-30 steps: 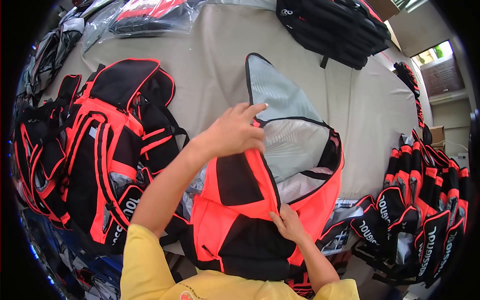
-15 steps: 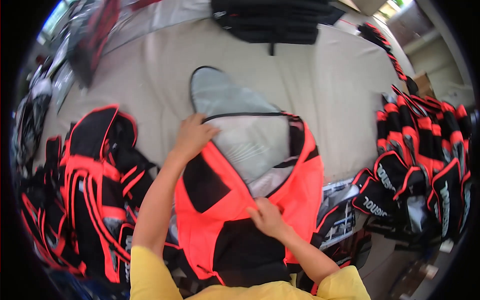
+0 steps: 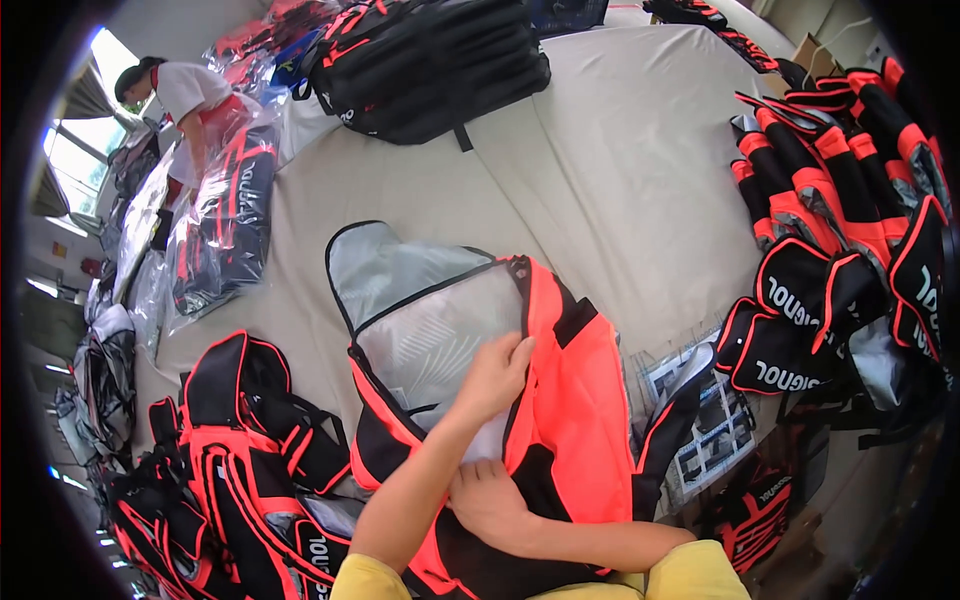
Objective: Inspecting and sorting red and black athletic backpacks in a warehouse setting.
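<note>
Resting flat with fingers spread, the left hand (image 3: 497, 375) is pressed on the grey lining (image 3: 430, 335) inside the open orange-and-black bag (image 3: 560, 420); nothing is clamped in it. The right hand (image 3: 487, 503) is laid lower down on the bag's black front panel, fingers loosely together, and whether anything is pinched there cannot be told. The bag is spread open on the desk (image 3: 620, 170), close to the body, with its lid flap (image 3: 385, 265) thrown back away from the person. The step in hand is judged to be smoothing or checking the interior. Before any closing, the flap would need to be gripped and drawn back over. More bags (image 3: 240, 450) are piled at the left, a black one (image 3: 430, 65) beyond.
</note>
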{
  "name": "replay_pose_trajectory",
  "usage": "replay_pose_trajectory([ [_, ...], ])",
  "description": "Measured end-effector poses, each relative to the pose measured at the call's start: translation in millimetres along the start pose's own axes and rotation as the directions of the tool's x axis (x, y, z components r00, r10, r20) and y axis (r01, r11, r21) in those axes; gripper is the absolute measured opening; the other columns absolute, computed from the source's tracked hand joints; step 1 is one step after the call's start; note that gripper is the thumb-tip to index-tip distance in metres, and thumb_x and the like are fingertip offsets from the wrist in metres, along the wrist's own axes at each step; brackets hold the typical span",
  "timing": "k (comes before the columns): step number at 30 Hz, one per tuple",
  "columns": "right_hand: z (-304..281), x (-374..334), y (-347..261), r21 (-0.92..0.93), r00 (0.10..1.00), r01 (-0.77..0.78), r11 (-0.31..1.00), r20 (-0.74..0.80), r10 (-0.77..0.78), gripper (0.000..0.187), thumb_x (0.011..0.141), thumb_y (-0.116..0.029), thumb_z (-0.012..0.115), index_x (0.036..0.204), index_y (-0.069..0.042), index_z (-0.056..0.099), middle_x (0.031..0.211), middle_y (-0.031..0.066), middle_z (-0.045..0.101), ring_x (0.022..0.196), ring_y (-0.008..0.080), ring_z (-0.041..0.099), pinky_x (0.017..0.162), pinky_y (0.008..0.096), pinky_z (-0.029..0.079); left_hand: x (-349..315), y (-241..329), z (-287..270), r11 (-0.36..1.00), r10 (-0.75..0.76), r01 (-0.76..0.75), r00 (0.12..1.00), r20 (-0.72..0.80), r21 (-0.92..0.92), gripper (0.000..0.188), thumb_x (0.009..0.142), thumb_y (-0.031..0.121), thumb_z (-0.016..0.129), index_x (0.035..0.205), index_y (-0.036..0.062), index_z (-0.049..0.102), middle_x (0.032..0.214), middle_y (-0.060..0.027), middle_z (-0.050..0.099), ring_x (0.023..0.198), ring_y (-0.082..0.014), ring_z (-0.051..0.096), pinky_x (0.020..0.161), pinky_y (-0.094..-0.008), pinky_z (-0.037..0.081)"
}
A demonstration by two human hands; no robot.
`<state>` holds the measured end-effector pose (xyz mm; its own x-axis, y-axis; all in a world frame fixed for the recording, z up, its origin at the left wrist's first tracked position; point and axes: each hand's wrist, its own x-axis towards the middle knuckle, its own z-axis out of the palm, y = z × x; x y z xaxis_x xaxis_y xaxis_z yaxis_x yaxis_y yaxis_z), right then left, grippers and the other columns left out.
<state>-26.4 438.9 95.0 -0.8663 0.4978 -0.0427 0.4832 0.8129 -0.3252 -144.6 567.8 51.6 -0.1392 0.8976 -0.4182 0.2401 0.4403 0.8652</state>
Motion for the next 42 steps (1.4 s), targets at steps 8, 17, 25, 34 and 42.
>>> replay_pose_trajectory([
  [8,-82,-21,120,0.6,0.831,-0.131,0.789,-0.368,0.418,0.012,0.094,-0.007,0.077,0.104,-0.002,0.072,0.096,0.0131,0.074,0.087,0.0326,0.073,0.075,0.0404,0.059,-39,-9,15,0.836,0.033,0.024,0.995,0.093,-0.547,0.015,0.108,0.008,0.062,0.119,-0.0023,0.06,0.113,-0.003,0.069,0.106,-0.0109,0.065,0.097,-0.0285,0.052],
  [17,-40,-146,202,0.587,0.396,-0.546,0.598,-0.448,0.801,0.011,0.1,-0.009,0.072,0.108,-0.001,0.069,0.09,0.0126,0.066,0.077,0.0271,0.067,0.069,0.0377,0.053,-40,-2,28,0.983,0.008,-0.042,0.982,-0.188,-0.178,0.028,0.113,0.025,0.056,0.098,0.0024,0.064,0.085,-0.0004,0.057,0.081,-0.0099,0.049,0.072,-0.031,0.043],
  [25,32,-286,327,0.287,0.222,-0.86,0.421,-0.534,0.816,0.015,0.103,-0.019,0.066,0.109,-0.006,0.072,0.111,0.0137,0.07,0.107,0.0379,0.062,0.095,0.0472,0.049,-34,-18,84,0.91,0.205,-0.357,0.83,-0.519,-0.21,0.021,0.108,0.004,0.06,0.129,0.0001,0.062,0.096,0.0015,0.054,0.08,-0.0043,0.048,0.071,-0.0192,0.04],
  [34,41,-355,360,0.13,0.412,-0.862,0.49,-0.383,0.827,0.026,0.093,-0.009,0.076,0.113,0.003,0.066,0.104,0.0214,0.068,0.104,0.0443,0.065,0.091,0.0487,0.052,-30,-42,100,0.867,0.462,-0.469,0.63,-0.624,0.168,0.046,0.095,0.004,0.078,0.139,0.0009,0.067,0.091,-0.0134,0.072,0.076,-0.0187,0.069,0.071,-0.0329,0.057],
  [42,27,-346,349,0.156,0.273,-0.926,0.344,-0.353,0.895,0.024,0.1,-0.019,0.072,0.104,-0.001,0.057,0.095,0.0206,0.071,0.087,0.0421,0.069,0.08,0.0489,0.055,-24,-60,95,0.832,0.496,-0.538,0.609,-0.618,0.138,0.04,0.093,0.009,0.082,0.131,-0.0002,0.071,0.083,-0.0126,0.07,0.07,-0.0182,0.066,0.063,-0.0352,0.052],
])
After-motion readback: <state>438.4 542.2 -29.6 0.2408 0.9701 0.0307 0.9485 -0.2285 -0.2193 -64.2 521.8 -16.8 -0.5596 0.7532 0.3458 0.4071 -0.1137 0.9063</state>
